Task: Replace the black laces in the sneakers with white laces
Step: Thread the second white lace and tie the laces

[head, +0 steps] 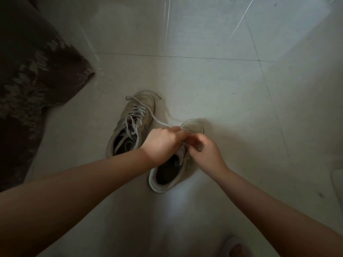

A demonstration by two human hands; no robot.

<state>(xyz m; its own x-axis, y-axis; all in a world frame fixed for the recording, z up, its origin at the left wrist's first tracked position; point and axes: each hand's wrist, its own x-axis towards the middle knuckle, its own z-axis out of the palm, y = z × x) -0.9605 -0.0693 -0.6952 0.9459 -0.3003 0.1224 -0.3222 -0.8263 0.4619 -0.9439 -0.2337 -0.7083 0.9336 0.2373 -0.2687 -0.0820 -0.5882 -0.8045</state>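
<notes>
Here both hands, left hand (pixel 163 140) and right hand (pixel 204 151), pinch the white lace (pixel 157 121) over the right sneaker (pixel 168 179), at 3 o'clock from the laced sneaker (pixel 130 125).

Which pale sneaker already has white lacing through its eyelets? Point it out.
The pale left sneaker, untouched; both hands work at the right sneaker.
</notes>
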